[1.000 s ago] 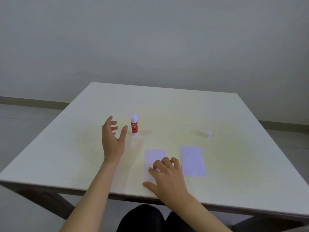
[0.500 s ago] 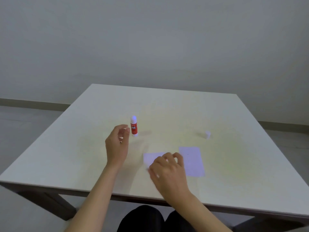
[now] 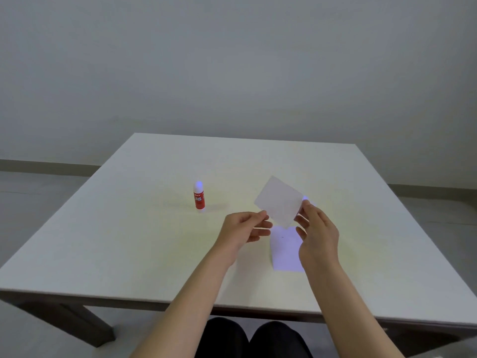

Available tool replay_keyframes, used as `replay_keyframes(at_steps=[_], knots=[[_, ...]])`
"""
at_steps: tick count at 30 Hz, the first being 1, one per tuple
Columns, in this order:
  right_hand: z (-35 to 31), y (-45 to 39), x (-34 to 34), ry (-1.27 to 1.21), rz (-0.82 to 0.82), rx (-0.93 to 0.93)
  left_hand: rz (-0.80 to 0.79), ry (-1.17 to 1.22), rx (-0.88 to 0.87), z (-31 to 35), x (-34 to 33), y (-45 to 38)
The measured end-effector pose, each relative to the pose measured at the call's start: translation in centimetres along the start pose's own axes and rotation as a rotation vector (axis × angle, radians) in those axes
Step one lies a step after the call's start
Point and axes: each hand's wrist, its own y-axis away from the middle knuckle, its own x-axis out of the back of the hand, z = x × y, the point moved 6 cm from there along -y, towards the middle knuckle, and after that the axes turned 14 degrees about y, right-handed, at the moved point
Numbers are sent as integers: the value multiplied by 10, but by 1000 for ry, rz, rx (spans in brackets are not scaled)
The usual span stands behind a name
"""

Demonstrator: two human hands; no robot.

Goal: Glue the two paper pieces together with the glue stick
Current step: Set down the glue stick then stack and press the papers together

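Note:
A white paper piece point(image 3: 280, 201) is lifted off the table and tilted, held between both hands. My left hand point(image 3: 245, 228) pinches its lower left corner; my right hand point(image 3: 316, 233) pinches its right edge. The second paper piece point(image 3: 285, 250) lies flat on the table point(image 3: 129, 228) beneath them, partly covered by my right hand. A red glue stick point(image 3: 199, 195) with a white tip stands upright to the left, uncapped, apart from both hands.
A small white cap point(image 3: 305, 198) shows just behind my right fingertips, mostly hidden by the lifted paper. The table's front edge runs close to my lap. A grey wall stands behind the table.
My right hand lifted the left paper piece off the table. My left hand moved away from the glue stick to the right and took hold of the paper's corner.

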Motion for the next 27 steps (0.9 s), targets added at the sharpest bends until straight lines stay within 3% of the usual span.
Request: replay_keyframes(at_steps=[8, 22, 27], knots=[[7, 0, 10, -14, -20, -37, 114, 23, -67, 9, -8, -4], [-21, -8, 15, 465, -425, 141, 55, -89, -147, 52, -2, -17], [-32, -12, 30, 523, -368, 196, -2, -148, -136, 49, -11, -19]])
